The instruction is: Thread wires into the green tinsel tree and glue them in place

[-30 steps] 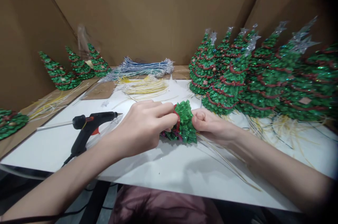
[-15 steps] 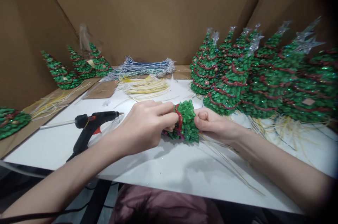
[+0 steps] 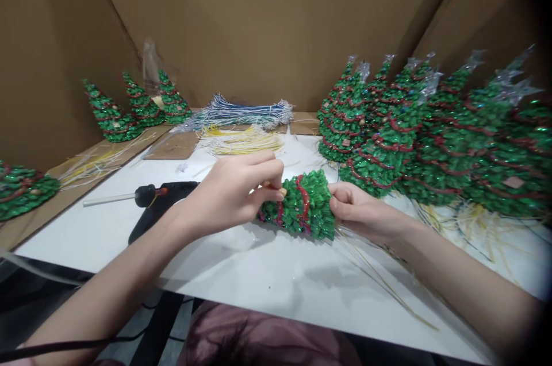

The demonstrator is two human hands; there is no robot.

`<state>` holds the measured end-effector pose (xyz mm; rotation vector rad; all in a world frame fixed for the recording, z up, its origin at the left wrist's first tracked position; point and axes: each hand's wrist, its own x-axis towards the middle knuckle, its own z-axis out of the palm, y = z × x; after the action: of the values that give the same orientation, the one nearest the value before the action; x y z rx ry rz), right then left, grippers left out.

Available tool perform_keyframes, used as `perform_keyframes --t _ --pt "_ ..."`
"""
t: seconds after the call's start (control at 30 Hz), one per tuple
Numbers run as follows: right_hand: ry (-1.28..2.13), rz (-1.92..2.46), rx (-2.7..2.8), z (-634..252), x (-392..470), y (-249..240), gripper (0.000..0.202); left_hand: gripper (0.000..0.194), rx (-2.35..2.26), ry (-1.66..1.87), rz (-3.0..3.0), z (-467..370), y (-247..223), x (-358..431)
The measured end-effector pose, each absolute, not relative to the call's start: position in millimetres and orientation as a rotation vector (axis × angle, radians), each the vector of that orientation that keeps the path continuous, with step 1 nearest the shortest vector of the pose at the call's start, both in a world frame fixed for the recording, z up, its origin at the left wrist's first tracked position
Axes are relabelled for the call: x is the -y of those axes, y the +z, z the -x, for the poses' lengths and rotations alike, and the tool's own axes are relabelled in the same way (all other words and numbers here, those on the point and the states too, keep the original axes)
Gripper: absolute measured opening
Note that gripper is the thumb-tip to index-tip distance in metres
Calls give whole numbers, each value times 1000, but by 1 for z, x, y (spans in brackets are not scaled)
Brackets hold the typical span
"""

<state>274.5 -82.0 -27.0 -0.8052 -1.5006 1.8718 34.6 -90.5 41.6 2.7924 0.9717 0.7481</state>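
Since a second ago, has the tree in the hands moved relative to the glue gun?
Yes. The small green tree now lies farther right of the glue gun on the white table, more of its length showing between the left hand and right hand.

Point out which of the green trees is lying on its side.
The tree held between the left hand and right hand; all others stand upright.
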Motion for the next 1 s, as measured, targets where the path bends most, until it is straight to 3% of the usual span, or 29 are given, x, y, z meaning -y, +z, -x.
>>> perform_keyframes --t 0.2,0.3,0.47,0.57,0.73,0.8,0.9,1.0 --pt "1917 723 1554 -272 83 -22 40 3 -957 693 -2741 -33 42 90" --pt "1859 763 1614 -273 84 -23 43 9 -908 730 -2723 -32 40 89" --pt "1808 903 1610 -269 88 -20 40 11 -937 1259 -2575 -29 41 90" --pt "1812 912 1512 -266 90 -16 39 35 -766 1480 -2204 -27 44 94" --pt "1752 959 1415 -264 88 -14 41 72 -615 1137 -1784 -29 38 93" --pt "1733 993 1412 -265 86 -14 44 63 -562 1022 -1736 -33 32 92" --pt "1757 1007 1415 -266 86 -12 45 29 -603 1002 -1763 -40 25 93" --pt "1792 1022 1416 -267 86 -9 42 20 -666 987 -1739 -46 21 96"
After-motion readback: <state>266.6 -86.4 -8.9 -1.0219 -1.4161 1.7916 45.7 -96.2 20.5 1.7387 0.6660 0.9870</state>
